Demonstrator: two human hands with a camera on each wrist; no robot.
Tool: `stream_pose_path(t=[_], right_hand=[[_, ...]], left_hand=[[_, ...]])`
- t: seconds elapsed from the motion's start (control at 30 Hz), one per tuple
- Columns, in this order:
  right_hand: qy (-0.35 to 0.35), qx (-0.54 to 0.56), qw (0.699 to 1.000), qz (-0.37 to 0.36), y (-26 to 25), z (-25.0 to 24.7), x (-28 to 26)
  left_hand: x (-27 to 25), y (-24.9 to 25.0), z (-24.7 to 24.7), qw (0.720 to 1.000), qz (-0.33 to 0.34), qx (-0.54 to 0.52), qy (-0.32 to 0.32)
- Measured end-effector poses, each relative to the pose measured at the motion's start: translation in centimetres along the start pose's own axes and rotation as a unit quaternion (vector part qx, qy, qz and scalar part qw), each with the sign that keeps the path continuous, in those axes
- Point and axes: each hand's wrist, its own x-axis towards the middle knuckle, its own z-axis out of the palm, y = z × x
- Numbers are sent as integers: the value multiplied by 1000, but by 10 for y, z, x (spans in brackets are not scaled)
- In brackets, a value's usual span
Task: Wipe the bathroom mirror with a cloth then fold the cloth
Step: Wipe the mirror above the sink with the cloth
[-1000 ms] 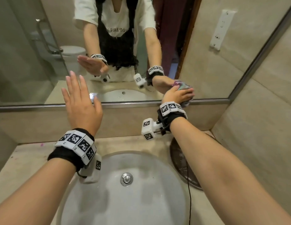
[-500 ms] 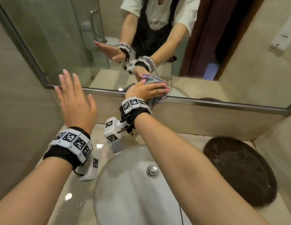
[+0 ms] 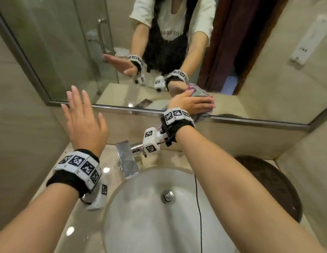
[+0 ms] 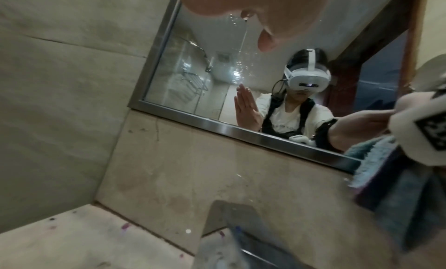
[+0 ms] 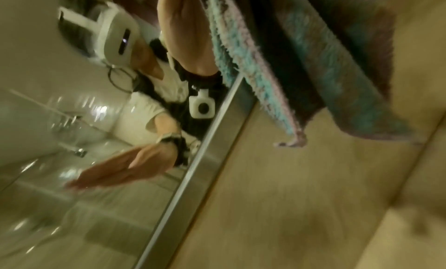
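The bathroom mirror (image 3: 67, 52) fills the wall above the counter, with a metal frame (image 3: 122, 108) along its bottom. My right hand (image 3: 192, 103) holds a bunched pink and teal cloth (image 3: 203, 115) against the glass at that bottom edge, thumb above and fingers laid over the wad. The right wrist view shows the cloth (image 5: 313, 53) hanging over the frame beside the mirror (image 5: 72, 120). My left hand (image 3: 84, 123) is raised with straight, spread fingers and holds nothing, near the mirror's lower left corner. Whether it touches the wall I cannot tell. The cloth (image 4: 376, 158) also shows in the left wrist view.
A white sink basin (image 3: 140, 216) lies below my arms, with a chrome faucet (image 3: 128, 161) behind it. A dark round mat (image 3: 268, 183) sits on the counter at the right. Tiled walls close in on both sides. A thin black cable (image 3: 199, 207) hangs across the basin.
My right hand slid the cloth left along the mirror's bottom edge, then back a little to the right. The left hand stayed raised and open.
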Motion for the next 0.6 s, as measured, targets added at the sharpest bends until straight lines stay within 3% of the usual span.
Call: stream_pose_path(t=[0.07, 0.13, 0.2, 0.3, 0.33, 0.4, 0.5, 0.57, 0.6], right_hand=[[120, -25, 991, -57, -12, -13, 46], [190, -44, 977, -89, -21, -25, 94], [218, -32, 972, -82, -29, -40, 139], [259, -36, 965, -12, -42, -71, 189], [233, -38, 971, 24, -44, -80, 201], [95, -51, 991, 83, -39, -93, 221], [-67, -6, 992, 104, -25, -117, 238], [-86, -1, 990, 113, -20, -129, 251], [-47, 8, 989, 138, -20, -133, 256]], left_hand=[[2, 18, 5, 1000, 11, -12, -8], [3, 36, 8, 999, 22, -19, -20], [6, 54, 12, 999, 35, -30, -27], [9, 77, 16, 997, 56, -46, -24], [10, 84, 17, 996, 65, -49, -23], [13, 96, 18, 995, 83, -54, -23], [18, 112, 18, 992, 108, -59, -18], [18, 121, 20, 990, 123, -63, -17], [18, 125, 23, 989, 129, -67, -17]])
